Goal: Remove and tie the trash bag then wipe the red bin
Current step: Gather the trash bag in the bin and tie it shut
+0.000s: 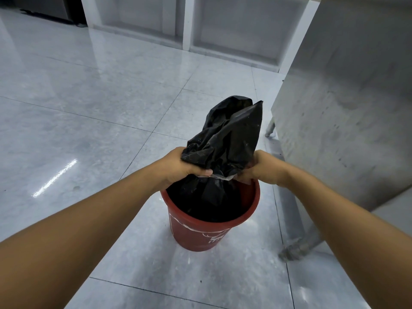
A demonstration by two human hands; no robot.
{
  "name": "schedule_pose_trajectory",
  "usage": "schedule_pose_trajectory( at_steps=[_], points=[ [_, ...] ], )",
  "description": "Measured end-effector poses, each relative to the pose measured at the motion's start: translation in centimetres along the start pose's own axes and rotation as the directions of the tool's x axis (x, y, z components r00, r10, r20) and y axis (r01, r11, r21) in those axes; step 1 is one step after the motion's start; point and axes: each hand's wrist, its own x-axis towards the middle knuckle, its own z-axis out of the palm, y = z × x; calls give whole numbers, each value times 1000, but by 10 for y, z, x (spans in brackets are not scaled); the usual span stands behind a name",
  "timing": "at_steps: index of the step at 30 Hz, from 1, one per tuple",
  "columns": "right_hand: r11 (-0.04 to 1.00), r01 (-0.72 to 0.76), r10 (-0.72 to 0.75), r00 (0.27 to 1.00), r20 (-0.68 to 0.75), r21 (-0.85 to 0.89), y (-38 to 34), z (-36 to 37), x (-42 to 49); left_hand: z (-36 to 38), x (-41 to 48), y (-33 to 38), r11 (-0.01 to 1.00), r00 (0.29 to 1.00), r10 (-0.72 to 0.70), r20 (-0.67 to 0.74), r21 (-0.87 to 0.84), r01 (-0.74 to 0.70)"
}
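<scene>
A tiled floor [100, 108] carries the red bin [200, 235], which stands just beside a steel table [345, 97]. A black trash bag [227, 134] still sits inside the bin, its gathered mouth rising above the rim. Both arms reach forward and down over the bin. The left hand [182, 168] is clenched on the bag's neck from one side; the right hand [259, 169] is closed on it from the other, above the far rim. The knot appears unfinished: cinching the neck low and tight before lifting should keep the contents in.
</scene>
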Motion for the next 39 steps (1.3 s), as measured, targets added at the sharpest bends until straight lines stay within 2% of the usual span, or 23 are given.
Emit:
schedule_pose_trajectory(
  at_steps=[6,10,14,16,18,20,22,23,26,29,31,35,37,39],
  points=[
    [992,41,-58,988,-143,-123,7,-20,-15,1,3,-1,999,998,-7,-56,-54,4],
    [983,8,-48,975,-215,-183,8,-19,-37,4,3,-2,997,993,-1,-120,-82,-9],
    [1000,-20,22,932,-363,10,1,-9,-55,12,6,-1,995,974,19,-226,-86,-40],
    [980,-49,117,926,-359,195,-3,0,-63,14,7,-1,995,963,30,-269,-85,-55],
    [869,-68,216,943,-252,489,-8,12,-69,16,7,0,996,952,37,-305,-68,-60],
    [591,-111,302,949,-91,799,-15,27,-74,18,7,1,998,936,44,-348,-28,-57],
    [271,-148,372,927,39,951,-19,40,-76,20,7,3,999,927,53,-372,20,-49],
    [165,-145,394,916,70,976,-21,44,-77,21,6,3,998,926,54,-375,35,-44],
    [81,-25,414,910,-11,996,-21,43,-78,20,4,5,999,926,39,-375,43,-24],
    [-8,90,361,929,-81,996,-27,37,-80,20,4,4,999,926,21,-378,38,-7],
    [67,119,297,945,-134,991,-31,41,-81,22,4,4,999,922,10,-386,34,4],
    [324,153,215,949,-231,934,-34,56,-83,24,4,5,999,909,-11,-416,30,26],
    [569,186,183,921,-344,801,-35,60,-84,24,4,5,999,906,-12,-422,35,29],
    [852,203,100,841,-531,483,-34,66,-84,24,3,5,999,902,-8,-431,41,29]
  ],
)
